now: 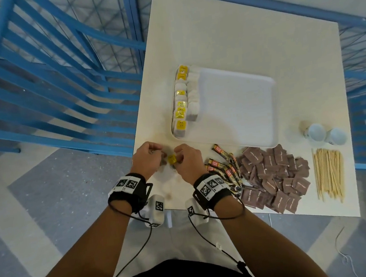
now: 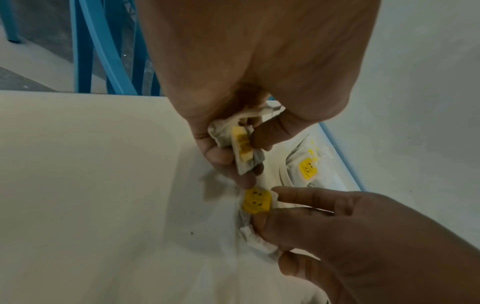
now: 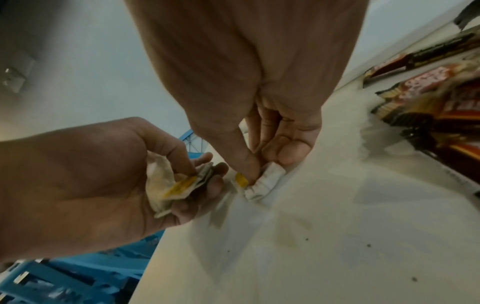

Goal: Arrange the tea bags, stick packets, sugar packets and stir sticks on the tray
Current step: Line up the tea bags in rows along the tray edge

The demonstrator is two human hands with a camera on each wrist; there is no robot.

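Both hands meet at the table's near left corner. My left hand (image 1: 151, 156) grips a small bunch of tea bags (image 2: 242, 147) with yellow tags, thumb pressed on top. My right hand (image 1: 183, 159) pinches a single tea bag (image 1: 172, 159) by its yellow tag (image 2: 255, 200), just above the table. The white tray (image 1: 237, 110) holds two rows of tea bags (image 1: 183, 100) along its left side. Stick packets (image 1: 224, 167), brown sugar packets (image 1: 274, 174) and wooden stir sticks (image 1: 329, 175) lie in piles on the table in front of the tray.
Two upturned paper cups (image 1: 322, 133) stand right of the tray. The white table (image 1: 223, 32) is bare behind the tray. Blue metal racks (image 1: 47, 85) surround the table on the left and far side. Stick packets (image 3: 428, 92) lie close to my right hand.
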